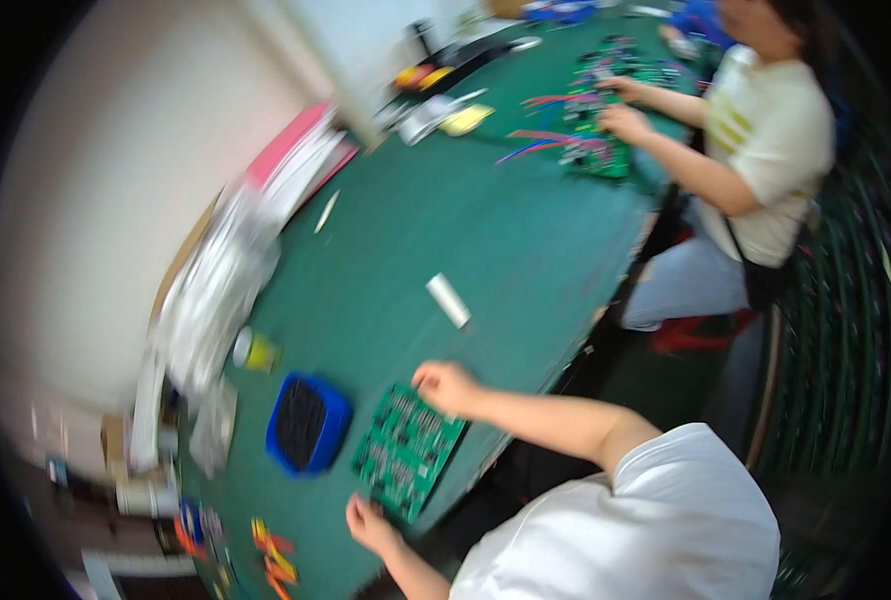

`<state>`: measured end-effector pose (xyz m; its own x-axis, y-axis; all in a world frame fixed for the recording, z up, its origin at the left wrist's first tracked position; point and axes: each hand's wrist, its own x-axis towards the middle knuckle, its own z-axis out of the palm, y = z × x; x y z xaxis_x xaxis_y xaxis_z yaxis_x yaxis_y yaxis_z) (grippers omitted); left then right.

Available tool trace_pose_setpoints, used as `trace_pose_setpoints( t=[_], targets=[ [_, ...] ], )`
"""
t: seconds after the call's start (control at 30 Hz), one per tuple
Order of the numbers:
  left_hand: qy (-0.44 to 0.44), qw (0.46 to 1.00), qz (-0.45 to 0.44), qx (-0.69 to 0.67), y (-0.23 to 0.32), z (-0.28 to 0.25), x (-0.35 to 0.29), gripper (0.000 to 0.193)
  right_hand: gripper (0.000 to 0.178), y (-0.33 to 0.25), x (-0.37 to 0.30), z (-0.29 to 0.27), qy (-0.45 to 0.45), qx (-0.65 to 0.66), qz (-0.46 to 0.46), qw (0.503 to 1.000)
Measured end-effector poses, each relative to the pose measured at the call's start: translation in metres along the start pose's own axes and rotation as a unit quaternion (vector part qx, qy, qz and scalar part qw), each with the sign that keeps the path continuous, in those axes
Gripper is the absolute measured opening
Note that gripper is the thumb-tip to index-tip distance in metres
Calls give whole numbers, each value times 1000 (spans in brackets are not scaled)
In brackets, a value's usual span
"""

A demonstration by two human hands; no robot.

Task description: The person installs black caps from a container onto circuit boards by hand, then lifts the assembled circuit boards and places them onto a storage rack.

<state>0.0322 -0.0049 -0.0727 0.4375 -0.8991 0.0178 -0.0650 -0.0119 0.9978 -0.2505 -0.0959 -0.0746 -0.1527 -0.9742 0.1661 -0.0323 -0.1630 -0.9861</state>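
A green circuit board (410,450) full of small parts lies on the green table close in front of me. My right hand (449,389) is at its far end, fingers curled over the edge and closed on it. Just off the near end, my left hand (369,523) has its fingers bent together. Whether anything small is in them is hidden by blur. Left of the board stands a blue tub (340,418) with dark contents. A white strip (448,301) lies beyond my right hand.
Across the table (385,250), another person (765,150) handles boards with red and blue wires (535,143). Plastic bags (220,290) and a pink folder (290,145) line the wall. A yellow-green jar (257,352) and orange-handled pliers (273,555) are on the left.
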Motion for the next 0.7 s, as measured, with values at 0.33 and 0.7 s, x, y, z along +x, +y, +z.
trace_pose_setpoints(
  t=[0.33,0.7],
  targets=[
    [-5,998,52,21,16,-7,1,12,12,-46,16,46,-199,-182,-211,940],
    [-106,906,277,301,57,24,12,7,8,-37,18,79,-307,-407,-312,802]
  ],
)
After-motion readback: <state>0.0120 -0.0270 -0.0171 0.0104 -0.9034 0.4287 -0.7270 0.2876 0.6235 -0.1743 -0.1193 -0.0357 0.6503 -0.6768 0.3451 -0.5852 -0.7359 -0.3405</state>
